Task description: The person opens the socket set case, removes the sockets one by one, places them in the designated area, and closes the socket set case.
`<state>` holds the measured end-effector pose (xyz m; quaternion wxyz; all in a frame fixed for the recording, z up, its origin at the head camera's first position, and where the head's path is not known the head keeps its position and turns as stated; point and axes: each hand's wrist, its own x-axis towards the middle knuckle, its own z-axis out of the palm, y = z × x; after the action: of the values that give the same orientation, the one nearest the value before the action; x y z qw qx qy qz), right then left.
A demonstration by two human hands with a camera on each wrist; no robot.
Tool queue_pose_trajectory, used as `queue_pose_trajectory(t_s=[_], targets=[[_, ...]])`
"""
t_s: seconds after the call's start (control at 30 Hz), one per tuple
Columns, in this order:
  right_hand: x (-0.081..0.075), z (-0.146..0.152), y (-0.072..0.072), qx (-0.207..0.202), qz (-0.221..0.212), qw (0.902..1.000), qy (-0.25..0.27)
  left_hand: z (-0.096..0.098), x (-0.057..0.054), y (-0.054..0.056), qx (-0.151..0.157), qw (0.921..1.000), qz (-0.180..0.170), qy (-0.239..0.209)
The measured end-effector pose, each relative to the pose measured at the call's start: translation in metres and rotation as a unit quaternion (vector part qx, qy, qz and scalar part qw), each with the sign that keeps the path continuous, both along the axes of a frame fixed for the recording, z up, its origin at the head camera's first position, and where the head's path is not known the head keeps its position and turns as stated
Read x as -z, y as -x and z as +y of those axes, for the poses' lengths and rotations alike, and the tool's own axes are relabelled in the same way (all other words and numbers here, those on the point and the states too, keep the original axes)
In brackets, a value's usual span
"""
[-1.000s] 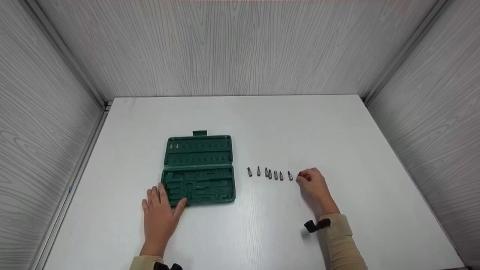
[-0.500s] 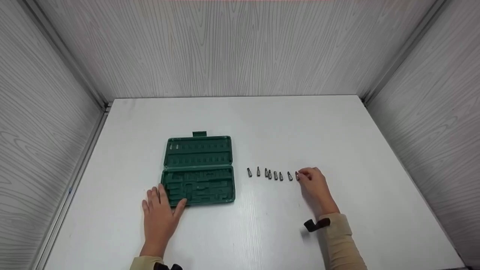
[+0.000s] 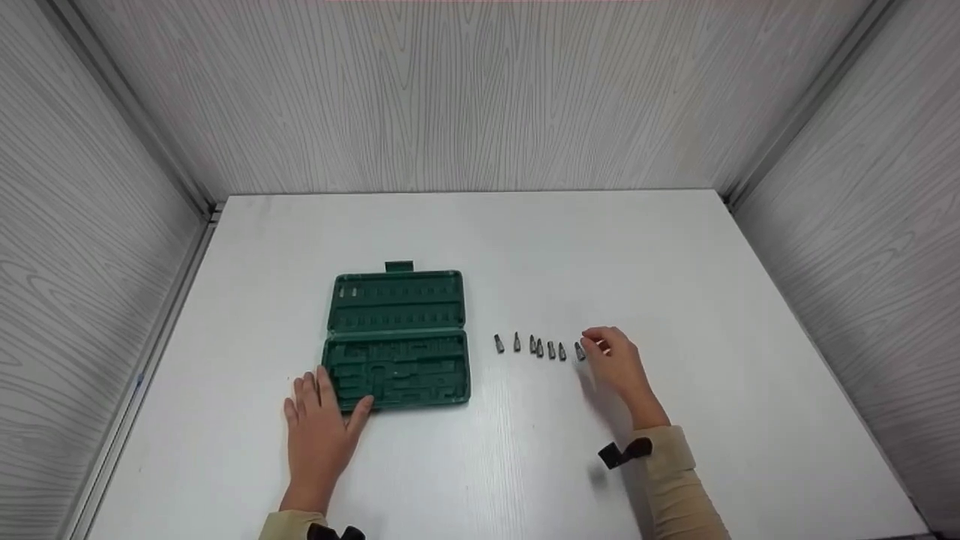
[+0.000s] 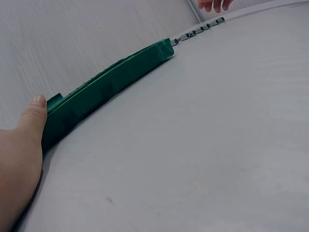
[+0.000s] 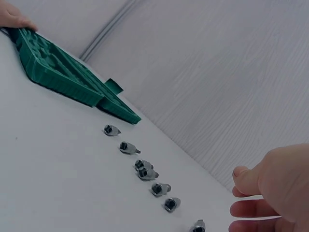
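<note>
My left hand lies spread at the near left corner of an opened green tool case, with its thumb along the front edge. In the left wrist view the thumb presses against the case's end wall. My right hand is raised over the right end of a row of small metal screwdriver bits, fingers bent and thumb close to them. The bit it took from the end of the row is hidden behind its fingers. In the right wrist view the nearest bit left lying is just beside these fingers.
Two small pale pieces sit in slots at the lid's upper left. The lid's latch points to the back. White table surrounds the case, with grey wood-grain walls at the back and sides.
The rightmost bit, by my right fingertips half a second ago, no longer shows on the table. My right hand has shifted slightly left and back. My left hand and the case have stayed put.
</note>
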<state>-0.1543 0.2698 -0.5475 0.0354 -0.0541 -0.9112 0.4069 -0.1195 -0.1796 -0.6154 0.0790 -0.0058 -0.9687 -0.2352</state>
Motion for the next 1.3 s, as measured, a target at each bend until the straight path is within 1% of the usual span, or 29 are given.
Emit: queue_pose_trajectory(t_s=[0.2, 0.33, 0.43, 0.57, 0.77, 0.93, 1.1, 1.3], targets=[[0.000, -0.025, 0.004, -0.029, 0.004, 0.9994, 0.017, -0.001, 0.001, 0.000, -0.001, 0.9999, -0.011, -0.003], [-0.001, -0.042, 0.008, -0.053, 0.022, 0.9982, 0.019, -0.001, 0.001, 0.000, -0.003, 0.9999, -0.009, -0.002], [-0.002, -0.055, 0.011, -0.071, 0.038, 0.9967, 0.011, -0.001, 0.001, -0.001, -0.005, 1.0000, -0.007, -0.002], [-0.003, -0.071, 0.015, -0.096, 0.046, 0.9943, 0.008, 0.000, 0.001, -0.001, -0.005, 0.9999, -0.010, -0.003], [-0.005, -0.094, 0.022, -0.125, 0.049, 0.9907, 0.020, -0.001, 0.001, -0.001, -0.006, 0.9999, -0.011, -0.010], [-0.007, -0.115, 0.028, -0.147, 0.039, 0.9880, 0.023, -0.002, 0.001, 0.000, -0.005, 0.9999, -0.009, -0.008], [-0.009, -0.136, 0.035, -0.182, 0.048, 0.9819, 0.024, -0.002, 0.001, 0.001, -0.005, 1.0000, -0.002, -0.007], [-0.008, -0.159, 0.043, -0.217, 0.049, 0.9740, 0.040, -0.001, 0.001, 0.002, -0.003, 1.0000, 0.007, -0.005]])
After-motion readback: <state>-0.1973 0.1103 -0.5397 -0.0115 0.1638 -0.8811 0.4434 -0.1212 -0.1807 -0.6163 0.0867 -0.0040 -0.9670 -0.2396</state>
